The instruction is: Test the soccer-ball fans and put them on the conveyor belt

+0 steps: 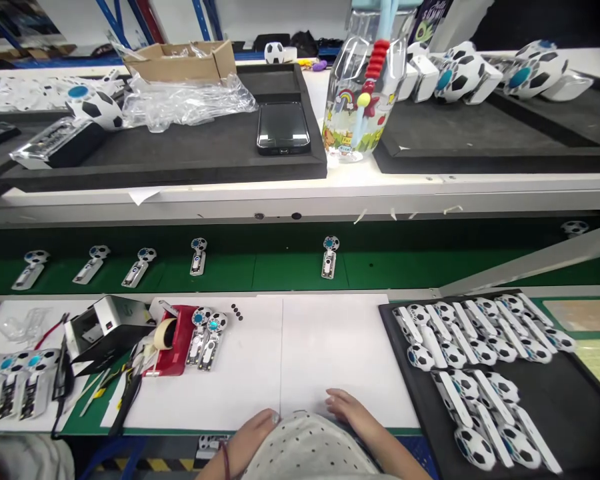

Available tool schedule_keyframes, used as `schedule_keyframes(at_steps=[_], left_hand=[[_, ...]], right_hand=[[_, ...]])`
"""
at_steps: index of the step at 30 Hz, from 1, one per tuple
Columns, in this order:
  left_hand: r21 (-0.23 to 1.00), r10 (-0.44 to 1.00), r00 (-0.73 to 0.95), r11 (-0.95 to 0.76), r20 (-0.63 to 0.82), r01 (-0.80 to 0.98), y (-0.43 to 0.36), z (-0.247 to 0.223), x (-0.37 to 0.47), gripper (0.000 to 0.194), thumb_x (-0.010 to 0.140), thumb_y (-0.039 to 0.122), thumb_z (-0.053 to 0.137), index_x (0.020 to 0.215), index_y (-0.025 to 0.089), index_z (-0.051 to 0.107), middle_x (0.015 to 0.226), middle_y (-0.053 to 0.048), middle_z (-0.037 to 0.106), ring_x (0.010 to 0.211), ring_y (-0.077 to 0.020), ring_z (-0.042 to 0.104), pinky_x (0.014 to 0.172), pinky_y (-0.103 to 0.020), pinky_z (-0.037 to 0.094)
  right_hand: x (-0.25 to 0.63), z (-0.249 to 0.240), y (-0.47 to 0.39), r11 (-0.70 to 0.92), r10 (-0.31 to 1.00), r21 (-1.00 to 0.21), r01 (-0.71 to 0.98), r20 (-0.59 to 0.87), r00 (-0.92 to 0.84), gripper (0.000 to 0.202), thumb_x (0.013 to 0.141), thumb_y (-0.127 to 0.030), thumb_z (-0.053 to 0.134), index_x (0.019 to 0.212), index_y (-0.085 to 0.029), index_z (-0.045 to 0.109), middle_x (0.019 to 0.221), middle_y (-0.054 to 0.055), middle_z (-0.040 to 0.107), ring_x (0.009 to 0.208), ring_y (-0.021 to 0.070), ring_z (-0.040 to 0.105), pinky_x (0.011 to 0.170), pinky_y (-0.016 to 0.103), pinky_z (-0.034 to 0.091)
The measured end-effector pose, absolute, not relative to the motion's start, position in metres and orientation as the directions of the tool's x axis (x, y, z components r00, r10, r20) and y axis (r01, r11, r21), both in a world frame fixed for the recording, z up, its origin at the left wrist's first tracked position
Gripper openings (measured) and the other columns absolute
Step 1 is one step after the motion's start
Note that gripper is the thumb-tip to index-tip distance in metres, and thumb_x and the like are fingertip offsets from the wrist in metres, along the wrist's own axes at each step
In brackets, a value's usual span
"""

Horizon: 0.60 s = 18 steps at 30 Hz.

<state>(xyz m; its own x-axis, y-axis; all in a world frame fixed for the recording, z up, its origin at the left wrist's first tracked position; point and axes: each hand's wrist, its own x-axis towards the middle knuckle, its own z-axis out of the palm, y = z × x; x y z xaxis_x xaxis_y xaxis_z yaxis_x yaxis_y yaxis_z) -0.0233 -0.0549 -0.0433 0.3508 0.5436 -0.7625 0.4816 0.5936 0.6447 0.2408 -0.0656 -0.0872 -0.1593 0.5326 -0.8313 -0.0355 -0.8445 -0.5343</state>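
Note:
My left hand (258, 432) rests at the table's front edge, against the polka-dot garment, with its fingers partly hidden. To the right of that garment, my right hand (347, 405) lies over the white paper (330, 360) with its fingers spread and nothing held. Two football-patterned devices with open, electronics-filled handles (210, 350) lie left of the hands, beside a red tape dispenser (183, 341). Several small black dots (237, 312) sit near them. A black tray (545, 400) at the right holds rows of white football-patterned devices.
Several devices (198, 257) lie on the green conveyor (280, 270) behind the table. Tools (105, 387), a black-and-silver box (107, 330) and more devices are at left. The shelf above bears a phone (283, 127) and a clear bottle (363, 93). Another person's sleeve (30, 457) shows at lower left.

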Motion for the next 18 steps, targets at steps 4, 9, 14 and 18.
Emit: schedule_keyframes(at_steps=[4,9,14,18], left_hand=[[0.511,0.568,0.151,0.555,-0.809,0.656,-0.079,-0.034,-0.053,0.049,0.062,0.073,0.039,0.063,0.024,0.039,0.073,-0.002,0.048,0.079,-0.0238,0.047,0.079,-0.036,0.038],[0.437,0.521,0.131,0.524,-0.844,0.731,-0.120,-0.032,-0.088,0.051,0.059,0.075,0.035,0.056,0.024,0.033,0.065,0.000,0.045,0.073,-0.0247,0.048,0.072,-0.035,0.038],[0.263,0.610,-0.072,0.441,-0.789,0.858,-0.108,-0.042,-0.084,0.029,0.084,0.045,0.024,0.091,0.025,0.044,0.077,-0.007,0.060,0.082,-0.0269,0.058,0.075,-0.034,0.038],[0.106,0.545,-0.164,0.429,-0.822,0.897,-0.081,-0.070,-0.096,0.036,0.087,0.034,0.018,0.098,0.017,0.047,0.091,-0.018,0.064,0.088,-0.0308,0.060,0.080,-0.041,0.038]], right_hand=[[0.261,-0.058,-0.093,-0.722,0.641,-0.669,0.176,-0.743,-0.193,0.040,0.069,-0.053,0.058,0.092,-0.021,0.066,0.102,0.008,0.064,0.105,0.0268,0.054,0.097,0.036,0.034],[0.275,-0.040,-0.129,-0.537,0.765,-0.742,0.401,-0.629,-0.140,0.031,0.074,-0.048,0.048,0.072,-0.021,0.061,0.081,0.008,0.062,0.081,0.0256,0.056,0.075,0.035,0.042],[0.266,-0.050,-0.115,-0.456,0.808,-0.675,0.580,-0.587,-0.049,0.023,0.082,-0.042,0.037,0.071,-0.023,0.045,0.066,0.002,0.055,0.065,0.0197,0.052,0.065,0.031,0.040],[0.261,-0.079,-0.089,-0.458,0.799,-0.529,0.714,-0.597,0.070,0.024,0.090,-0.035,0.025,0.082,-0.022,0.044,0.070,0.003,0.052,0.069,0.0204,0.052,0.070,0.033,0.039]])
